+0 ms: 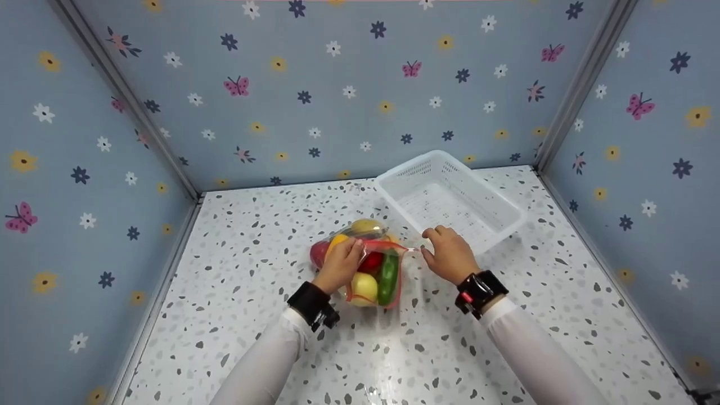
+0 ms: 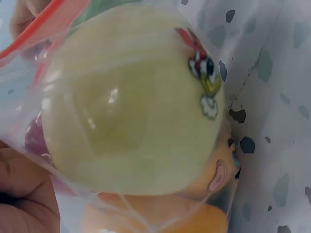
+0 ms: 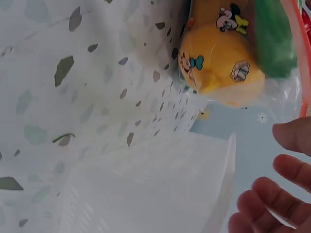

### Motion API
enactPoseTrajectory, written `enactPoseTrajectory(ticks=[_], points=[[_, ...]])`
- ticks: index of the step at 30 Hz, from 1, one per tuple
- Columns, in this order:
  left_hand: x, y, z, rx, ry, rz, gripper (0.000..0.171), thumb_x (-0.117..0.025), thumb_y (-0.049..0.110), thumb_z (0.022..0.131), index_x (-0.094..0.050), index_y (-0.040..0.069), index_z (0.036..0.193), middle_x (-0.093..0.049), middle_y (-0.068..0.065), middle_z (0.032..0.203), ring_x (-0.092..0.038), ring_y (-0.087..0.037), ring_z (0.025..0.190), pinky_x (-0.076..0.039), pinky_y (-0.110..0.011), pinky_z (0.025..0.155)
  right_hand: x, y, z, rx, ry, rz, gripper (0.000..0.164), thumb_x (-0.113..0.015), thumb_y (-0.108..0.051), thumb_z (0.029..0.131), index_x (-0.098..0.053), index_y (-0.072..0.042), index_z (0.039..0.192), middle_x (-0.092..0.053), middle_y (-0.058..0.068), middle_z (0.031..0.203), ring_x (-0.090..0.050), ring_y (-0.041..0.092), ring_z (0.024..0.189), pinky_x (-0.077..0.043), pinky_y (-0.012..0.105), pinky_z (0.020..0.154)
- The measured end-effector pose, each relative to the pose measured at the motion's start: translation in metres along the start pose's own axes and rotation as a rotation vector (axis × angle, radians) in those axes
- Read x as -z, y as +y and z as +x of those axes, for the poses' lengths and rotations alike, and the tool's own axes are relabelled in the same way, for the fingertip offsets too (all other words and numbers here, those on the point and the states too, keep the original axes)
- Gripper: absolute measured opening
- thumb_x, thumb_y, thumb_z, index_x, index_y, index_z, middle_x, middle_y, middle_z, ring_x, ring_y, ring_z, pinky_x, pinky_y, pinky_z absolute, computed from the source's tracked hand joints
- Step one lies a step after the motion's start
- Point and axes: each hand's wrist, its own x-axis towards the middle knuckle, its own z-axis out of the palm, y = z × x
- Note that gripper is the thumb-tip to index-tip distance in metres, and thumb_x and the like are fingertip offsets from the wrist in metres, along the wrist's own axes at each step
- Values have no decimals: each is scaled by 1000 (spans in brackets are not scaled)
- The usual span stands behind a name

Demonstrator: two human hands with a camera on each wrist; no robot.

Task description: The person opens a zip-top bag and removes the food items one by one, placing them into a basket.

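Note:
A clear zip bag with a red edge (image 1: 400, 281) lies on the table, filled with toy fruit and vegetables. Inside it show a green cucumber-like piece (image 1: 387, 278), a pale yellow round fruit (image 1: 364, 288) and a red one (image 1: 371, 262). In the left wrist view the pale round fruit (image 2: 131, 102) bears a cartoon print. My left hand (image 1: 340, 263) pinches the bag's top edge at its left part. Just off the bag's right end is my right hand (image 1: 451, 256), fingers bent loosely. The right wrist view shows its thumb (image 3: 294, 138) apart from the fingers.
A white plastic basket (image 1: 394, 171) stands behind my right hand, close to the back wall. The speckled table (image 1: 253, 247) is bordered by flower-patterned panels (image 1: 332, 112) at the back and both sides.

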Motion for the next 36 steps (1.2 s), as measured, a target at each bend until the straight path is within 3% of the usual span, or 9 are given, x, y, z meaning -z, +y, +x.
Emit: enactPoseTrajectory(ticks=[2,5,9,11,18,25,32,36], points=[[0,-3,2,13,10,-42,32,-44,22,105,-52,12,75,-47,2,68,-46,-14,64,-39,-26,60,2,4,3,-47,-55,-43,30,-67,-25,90,-63,-6,112,-65,13,99,-64,34,87,-52,49,72],[0,-5,3,26,7,-80,32,-44,22,105,-54,12,76,-49,2,67,-47,-14,63,-39,-25,59,3,9,7,-109,-141,-93,24,-64,-27,92,-65,-4,100,-67,13,88,-66,34,76,-52,49,64],[-2,-5,5,13,6,-85,33,-44,24,105,-53,13,75,-49,2,66,-47,-14,62,-39,-25,58,4,12,10,-130,-195,-123,25,-62,-26,93,-61,-7,78,-63,11,69,-62,31,61,-48,48,54],[-4,-5,6,3,17,-72,33,-44,25,105,-53,13,75,-48,3,66,-47,-13,62,-39,-26,58,6,11,10,-121,-212,-127,26,-62,-26,93,-60,-7,75,-61,10,66,-60,29,58,-47,47,52],[-7,-4,6,23,62,-66,33,-43,27,105,-50,14,75,-46,3,64,-45,-14,59,-38,-26,57,16,5,10,-72,-326,-80,22,-64,-21,89,-59,-6,73,-59,7,64,-55,24,56,-45,43,53],[-7,-4,8,-11,151,-10,34,-45,24,104,-49,14,72,-48,3,64,-46,-13,61,-39,-27,59,27,1,5,-45,-464,-80,12,-61,-13,83,-58,-5,76,-56,6,66,-52,23,56,-45,40,53],[-7,-6,8,-48,143,-68,34,-45,21,104,-52,12,73,-47,4,62,-45,-11,57,-38,-25,56,37,3,-1,-16,-568,-59,7,-57,-5,74,-51,-8,71,-47,2,62,-45,20,54,-39,34,50],[-6,-6,6,-53,134,-83,35,-43,23,105,-53,11,74,-47,4,62,-45,-12,57,-37,-24,56,42,4,-2,-46,-633,-55,4,-57,-5,71,-54,-7,74,-50,2,63,-47,19,54,-39,32,49]])
